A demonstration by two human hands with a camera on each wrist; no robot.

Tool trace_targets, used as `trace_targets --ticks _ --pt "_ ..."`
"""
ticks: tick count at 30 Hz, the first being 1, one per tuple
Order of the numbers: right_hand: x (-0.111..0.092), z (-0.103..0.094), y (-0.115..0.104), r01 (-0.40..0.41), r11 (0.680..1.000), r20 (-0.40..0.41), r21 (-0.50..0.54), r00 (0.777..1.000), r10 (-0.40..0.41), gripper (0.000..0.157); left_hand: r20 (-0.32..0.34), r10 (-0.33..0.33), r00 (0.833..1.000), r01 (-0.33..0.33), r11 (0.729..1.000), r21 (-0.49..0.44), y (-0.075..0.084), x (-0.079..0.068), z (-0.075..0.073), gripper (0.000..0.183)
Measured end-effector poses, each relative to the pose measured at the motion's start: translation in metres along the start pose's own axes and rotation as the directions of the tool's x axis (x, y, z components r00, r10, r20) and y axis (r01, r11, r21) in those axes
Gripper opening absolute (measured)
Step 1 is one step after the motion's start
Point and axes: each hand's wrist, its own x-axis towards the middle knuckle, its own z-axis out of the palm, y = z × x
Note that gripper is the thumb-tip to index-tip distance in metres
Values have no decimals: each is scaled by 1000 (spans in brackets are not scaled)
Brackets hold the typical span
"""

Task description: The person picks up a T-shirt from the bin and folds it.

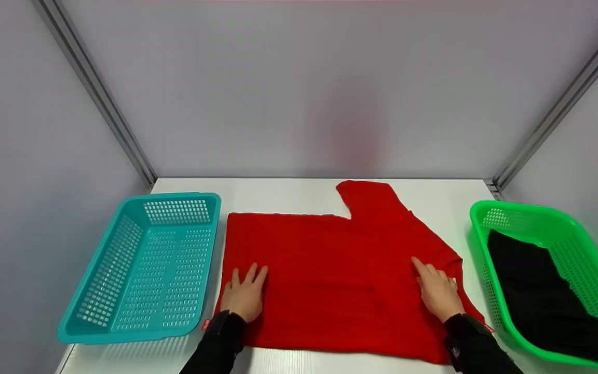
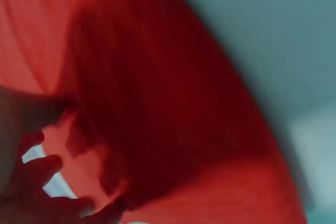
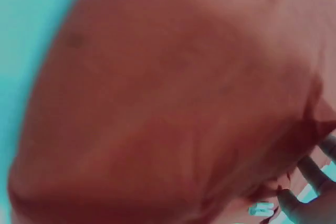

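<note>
A red shirt [image 1: 309, 259] lies spread on the white table, one short sleeve sticking out toward the back wall. On its left part rests my left hand [image 1: 244, 298], fingers spread and fairly straight on the cloth. My right hand [image 1: 439, 293] touches the right part of the shirt, with the index finger stretched forward. The left wrist view shows the left hand [image 2: 37, 182] at the lower left, its shadow falling across the fabric. In the right wrist view, the right hand's fingers [image 3: 312, 174] are beside a small white piece [image 3: 261, 209] that I cannot identify.
To the left stands a teal perforated basket [image 1: 209, 270] with nothing in it. A green basket [image 1: 530, 208] on the right holds folded black cloth [image 1: 543, 301]. Grey panels [image 1: 278, 93] enclose the white table [image 1: 278, 195] at the back and sides.
</note>
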Motion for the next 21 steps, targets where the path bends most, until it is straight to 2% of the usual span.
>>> trace_targets --ticks 3,5,8,11,12,16,18,21 --pt "2 -1 1 -23 999 21 -49 999 24 57 31 -18 999 18 999 27 -3 3 -3 61" --pt "2 -2 1 -31 995 52 -96 998 36 59 14 -7 1000 7 999 52 -3 4 -6 65" --pt "3 -3 2 -31 991 56 -127 998 39 49 -9 0 1000 1 997 76 -3 4 -9 67" --pt "5 -4 4 4 994 39 -106 999 0 25 -24 5 1000 -3 996 84 -4 5 -9 60" --pt "6 -4 5 23 995 39 -99 999 -20 23 -31 9 999 -6 996 88 -4 6 -8 57" --pt "8 -8 5 79 995 108 -57 992 -73 31 -96 52 994 -41 992 118 -8 7 -3 41" --pt "8 -10 5 71 997 144 -38 987 -65 31 -123 77 989 -61 990 130 -10 7 -2 35" --pt "8 -12 4 29 999 143 -17 989 -26 29 -126 99 987 -82 988 128 -11 7 -3 29"
